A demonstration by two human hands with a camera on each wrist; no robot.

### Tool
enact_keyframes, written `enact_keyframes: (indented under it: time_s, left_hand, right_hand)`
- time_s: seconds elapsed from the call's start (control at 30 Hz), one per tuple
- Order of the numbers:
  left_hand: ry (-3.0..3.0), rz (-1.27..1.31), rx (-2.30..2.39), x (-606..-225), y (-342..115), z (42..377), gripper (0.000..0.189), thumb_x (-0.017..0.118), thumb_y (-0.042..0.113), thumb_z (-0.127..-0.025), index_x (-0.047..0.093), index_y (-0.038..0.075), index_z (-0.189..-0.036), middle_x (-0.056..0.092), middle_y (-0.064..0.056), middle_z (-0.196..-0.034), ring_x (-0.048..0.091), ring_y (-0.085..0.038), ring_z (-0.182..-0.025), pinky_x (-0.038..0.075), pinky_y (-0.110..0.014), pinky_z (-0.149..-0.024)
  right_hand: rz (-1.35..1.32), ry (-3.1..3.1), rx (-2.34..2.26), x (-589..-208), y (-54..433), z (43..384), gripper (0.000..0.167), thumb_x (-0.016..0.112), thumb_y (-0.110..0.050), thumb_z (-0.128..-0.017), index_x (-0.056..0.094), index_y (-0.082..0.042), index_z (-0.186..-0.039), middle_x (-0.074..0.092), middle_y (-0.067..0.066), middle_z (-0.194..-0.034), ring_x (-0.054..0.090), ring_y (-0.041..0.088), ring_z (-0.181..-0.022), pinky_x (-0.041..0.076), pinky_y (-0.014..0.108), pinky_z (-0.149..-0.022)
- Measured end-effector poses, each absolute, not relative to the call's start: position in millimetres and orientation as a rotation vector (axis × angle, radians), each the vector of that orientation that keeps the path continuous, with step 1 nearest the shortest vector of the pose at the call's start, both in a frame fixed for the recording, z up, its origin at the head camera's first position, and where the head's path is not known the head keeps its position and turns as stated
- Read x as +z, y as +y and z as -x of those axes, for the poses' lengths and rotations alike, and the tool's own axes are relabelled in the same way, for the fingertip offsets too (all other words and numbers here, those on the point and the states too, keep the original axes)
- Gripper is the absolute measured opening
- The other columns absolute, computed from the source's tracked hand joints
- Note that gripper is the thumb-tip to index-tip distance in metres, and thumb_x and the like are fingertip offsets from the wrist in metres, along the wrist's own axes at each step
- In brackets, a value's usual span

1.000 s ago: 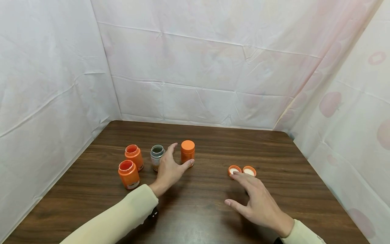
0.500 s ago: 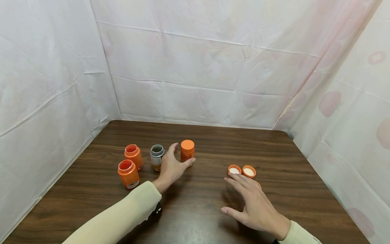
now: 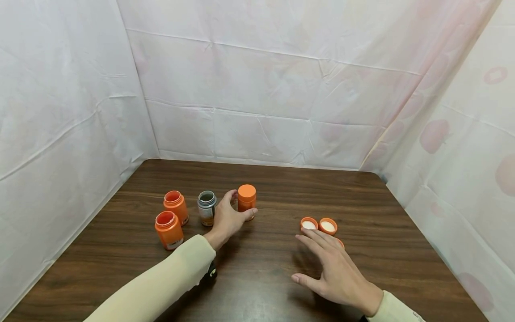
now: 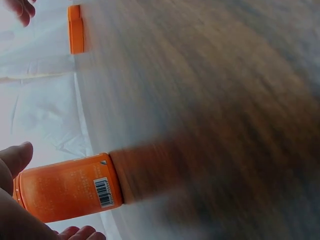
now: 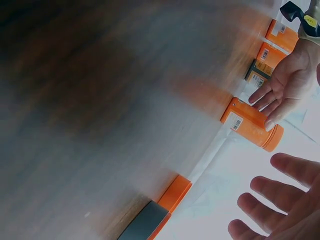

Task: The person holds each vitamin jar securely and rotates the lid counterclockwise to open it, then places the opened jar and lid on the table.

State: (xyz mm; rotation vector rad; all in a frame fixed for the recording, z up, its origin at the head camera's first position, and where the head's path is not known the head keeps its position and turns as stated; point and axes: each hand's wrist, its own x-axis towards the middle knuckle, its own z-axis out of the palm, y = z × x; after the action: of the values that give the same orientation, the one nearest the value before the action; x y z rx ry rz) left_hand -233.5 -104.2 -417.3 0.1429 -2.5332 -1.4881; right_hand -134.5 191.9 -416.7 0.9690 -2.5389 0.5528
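Note:
My left hand (image 3: 229,221) is spread around an orange jar (image 3: 246,197) with its orange lid on. The thumb is on the near side and the fingers are on its left; in the left wrist view, gaps show between the jar and the thumb (image 4: 17,158) and fingers. To the left stand an uncapped grey jar (image 3: 207,209) and two uncapped orange jars, one farther back (image 3: 177,210) and one nearer (image 3: 170,232). My right hand (image 3: 342,273) hovers with spread fingers beside loose orange lids (image 3: 328,226), partly covering them. A dark grey lid (image 5: 144,221) shows in the right wrist view.
The dark wooden table (image 3: 265,268) is bounded by pale cloth (image 3: 257,134) at the back and both sides. Two lids with white insides lie side by side at right; another orange lid's edge (image 3: 341,243) peeks out behind my right hand.
My left hand has shifted slightly right, closer around the lidded jar. My right hand moved a little left, then stayed, exposing part of another orange lid. Jars have stayed in place.

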Motion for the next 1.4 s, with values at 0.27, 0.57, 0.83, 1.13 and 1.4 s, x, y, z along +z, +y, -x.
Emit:
enact_keyframes:
  time_s: [0.27, 0.57, 0.83, 1.13, 1.4]
  left_hand:
    - [-2.532, -0.160, -1.568, -419, -102, 239, 0.084, 0.091, 0.027, -0.079, 0.048, 0.007, -0.149, 0.058, -0.017, -0.141, 0.053, -0.033, -0.133, 0.040, -0.052, -0.111]
    - [-2.513, -0.184, -1.581, -421, -103, 242, 0.070, 0.089, 0.024, -0.082, 0.058, 0.007, -0.142, 0.062, -0.015, -0.139, 0.056, -0.032, -0.131, 0.041, -0.050, -0.111]
    - [-2.462, -0.162, -1.629, -424, -105, 240, 0.061, 0.086, 0.021, -0.085, 0.062, 0.011, -0.140, 0.066, -0.011, -0.136, 0.060, -0.029, -0.128, 0.046, -0.048, -0.106]
    - [-2.446, -0.100, -1.615, -421, -105, 234, 0.057, 0.087, 0.023, -0.085, 0.065, 0.013, -0.136, 0.069, -0.008, -0.130, 0.063, -0.025, -0.123, 0.049, -0.046, -0.103]
    - [-2.439, 0.001, -1.616, -419, -106, 224, 0.056, 0.085, 0.020, -0.086, 0.063, 0.010, -0.137, 0.069, -0.009, -0.129, 0.063, -0.027, -0.123, 0.046, -0.049, -0.106]
  right_hand:
    - [-0.956, -2.554, 0.556, -418, 193, 135, 0.080, 0.077, -0.063, -0.083, 0.054, -0.021, -0.147, 0.049, 0.001, -0.153, 0.048, 0.030, -0.138, 0.036, 0.055, -0.107]
    - [-0.957, -2.546, 0.576, -418, 193, 134, 0.079, 0.079, -0.060, -0.083, 0.054, -0.020, -0.147, 0.049, 0.002, -0.153, 0.049, 0.029, -0.137, 0.037, 0.058, -0.105]
    - [-0.969, -2.530, 0.584, -419, 194, 134, 0.079, 0.078, -0.060, -0.084, 0.054, -0.018, -0.147, 0.049, 0.002, -0.153, 0.049, 0.030, -0.136, 0.037, 0.060, -0.104]
    - [-0.952, -2.530, 0.575, -421, 195, 136, 0.081, 0.078, -0.062, -0.083, 0.054, -0.019, -0.147, 0.050, 0.002, -0.152, 0.049, 0.030, -0.136, 0.037, 0.059, -0.104]
    - [-0.941, -2.544, 0.584, -421, 194, 138, 0.080, 0.077, -0.064, -0.083, 0.055, -0.019, -0.146, 0.052, 0.001, -0.151, 0.048, 0.028, -0.138, 0.037, 0.057, -0.106]
